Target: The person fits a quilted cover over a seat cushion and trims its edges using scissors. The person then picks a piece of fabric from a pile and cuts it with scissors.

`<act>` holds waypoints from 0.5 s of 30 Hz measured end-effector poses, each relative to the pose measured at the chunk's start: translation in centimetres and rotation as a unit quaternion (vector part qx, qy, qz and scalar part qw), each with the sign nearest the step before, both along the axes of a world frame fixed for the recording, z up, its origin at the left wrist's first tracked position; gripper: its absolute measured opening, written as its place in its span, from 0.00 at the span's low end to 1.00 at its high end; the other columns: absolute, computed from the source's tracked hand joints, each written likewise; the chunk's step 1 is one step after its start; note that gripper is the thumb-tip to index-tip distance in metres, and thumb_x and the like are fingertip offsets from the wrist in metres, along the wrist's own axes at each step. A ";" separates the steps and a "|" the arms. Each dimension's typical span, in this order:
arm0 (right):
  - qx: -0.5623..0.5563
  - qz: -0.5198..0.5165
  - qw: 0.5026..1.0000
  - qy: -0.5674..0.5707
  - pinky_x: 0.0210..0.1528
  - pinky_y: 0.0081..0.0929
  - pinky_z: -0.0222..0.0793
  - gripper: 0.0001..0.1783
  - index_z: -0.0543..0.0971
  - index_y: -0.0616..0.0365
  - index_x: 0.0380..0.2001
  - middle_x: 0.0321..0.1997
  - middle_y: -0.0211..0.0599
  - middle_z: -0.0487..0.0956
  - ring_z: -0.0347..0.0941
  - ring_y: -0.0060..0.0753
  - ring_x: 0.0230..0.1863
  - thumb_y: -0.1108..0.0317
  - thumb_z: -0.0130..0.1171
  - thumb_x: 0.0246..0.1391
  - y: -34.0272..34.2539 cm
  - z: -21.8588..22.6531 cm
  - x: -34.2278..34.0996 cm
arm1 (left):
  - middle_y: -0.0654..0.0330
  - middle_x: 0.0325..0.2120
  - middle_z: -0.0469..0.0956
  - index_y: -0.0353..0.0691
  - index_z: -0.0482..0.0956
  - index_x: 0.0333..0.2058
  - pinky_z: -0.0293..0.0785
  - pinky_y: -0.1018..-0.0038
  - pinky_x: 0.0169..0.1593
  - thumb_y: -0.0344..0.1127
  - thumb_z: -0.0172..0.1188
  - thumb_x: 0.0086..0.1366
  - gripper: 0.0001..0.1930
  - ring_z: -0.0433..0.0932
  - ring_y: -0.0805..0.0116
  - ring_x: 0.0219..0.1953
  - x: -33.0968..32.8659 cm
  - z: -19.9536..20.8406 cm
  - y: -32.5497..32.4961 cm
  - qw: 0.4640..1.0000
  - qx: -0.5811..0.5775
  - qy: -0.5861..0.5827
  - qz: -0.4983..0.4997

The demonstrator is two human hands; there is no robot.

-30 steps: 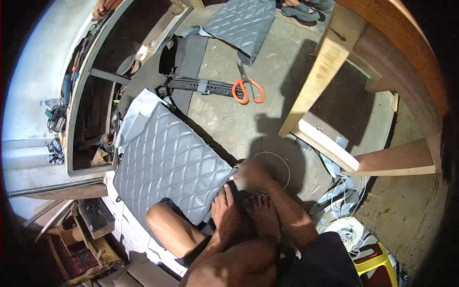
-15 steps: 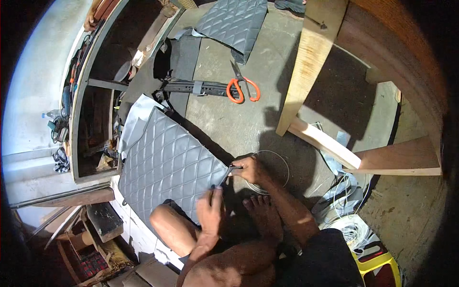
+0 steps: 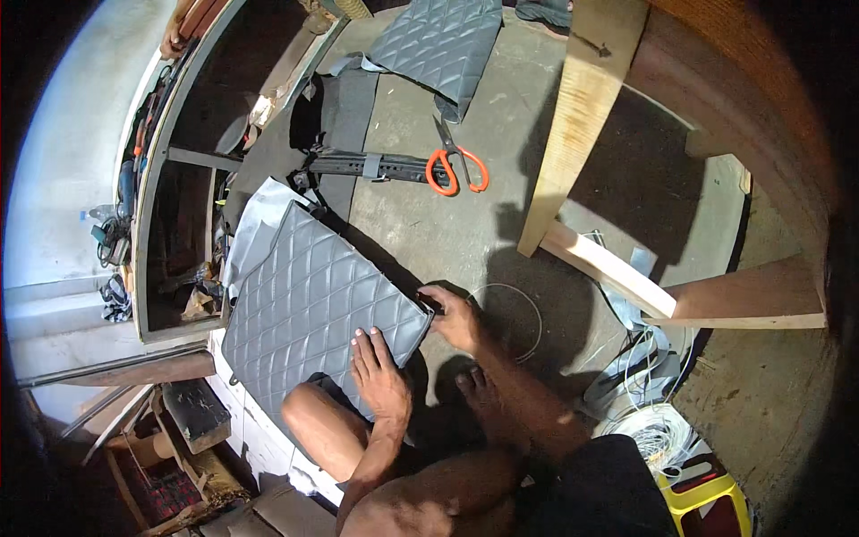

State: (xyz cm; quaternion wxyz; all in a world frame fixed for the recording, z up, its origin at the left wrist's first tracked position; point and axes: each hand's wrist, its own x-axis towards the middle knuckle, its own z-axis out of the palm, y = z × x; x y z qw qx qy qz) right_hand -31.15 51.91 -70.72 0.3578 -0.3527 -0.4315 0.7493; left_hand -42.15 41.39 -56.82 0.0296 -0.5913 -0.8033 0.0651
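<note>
Leftmost, an open wooden cabinet with a pale frame [image 3: 204, 159] curves along the rim, and another person's hand [image 3: 171, 41] rests near its top. Next comes the grey, diamond-quilted, leather-like panel [image 3: 300, 286], lying over a smooth white sheet [image 3: 256, 231], left of the right hand and partly under the left. Its upper-right edge slants from upper left down to a corner; a bent bare knee [image 3: 320, 425] hides part of the lower edge, so I cannot be sure which way the long axis runs. The left hand [image 3: 380, 380] is laid palm down on the quilting at the lower right, fingers straight and slightly parted, gripping nothing. Farther off, a bundle of dark, metal-looking strips [image 3: 353, 166] reaches as far as the black-bladed scissors with orange loop handles [image 3: 454, 148]. The right hand [image 3: 455, 320] is the nearer one to that corner: it comes from the right, forefinger stretched along the tip and the other fingers bent; whether it pinches the material I cannot tell. So the corner points straight at the right hand, with the left set inward on the face. Beyond it lie a thin pale wire loop [image 3: 540, 327] and, farther right, a tangled coil of white cord [image 3: 658, 434]
</note>
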 end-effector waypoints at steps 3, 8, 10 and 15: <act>-0.189 0.049 0.977 0.086 0.51 0.27 0.76 0.22 0.75 0.62 0.56 0.51 0.35 0.80 0.77 0.29 0.49 0.80 0.58 0.57 -1.3 -0.7 -0.9 | 0.43 0.70 0.57 0.37 0.56 0.70 0.57 0.51 0.69 0.26 0.55 0.57 0.40 0.59 0.43 0.70 0.2 0.0 0.1 1.000 -0.003 0.002 0.002; -0.233 0.029 0.969 0.081 0.53 0.32 0.76 0.15 0.78 0.59 0.52 0.52 0.33 0.80 0.79 0.30 0.50 0.69 0.58 0.64 -2.6 0.2 -2.2 | 0.43 0.69 0.57 0.37 0.57 0.70 0.58 0.52 0.68 0.26 0.55 0.58 0.39 0.59 0.44 0.70 -0.7 0.2 -0.2 1.000 -0.011 0.021 0.014; -0.111 -0.005 0.993 0.036 0.54 0.35 0.75 0.14 0.79 0.59 0.51 0.53 0.33 0.80 0.79 0.32 0.51 0.68 0.58 0.64 -4.9 -6.9 -1.2 | 0.44 0.70 0.58 0.38 0.56 0.70 0.58 0.52 0.68 0.28 0.58 0.57 0.41 0.59 0.45 0.70 0.5 -1.6 0.3 1.000 -0.003 0.027 -0.015; -0.354 0.041 0.914 0.197 0.58 0.41 0.73 0.14 0.80 0.59 0.49 0.50 0.33 0.82 0.77 0.32 0.54 0.68 0.59 0.61 -3.1 -0.5 -2.6 | 0.45 0.69 0.59 0.37 0.55 0.70 0.56 0.52 0.69 0.31 0.62 0.54 0.44 0.58 0.44 0.70 -1.3 -0.1 -0.7 0.999 -0.003 0.038 -0.002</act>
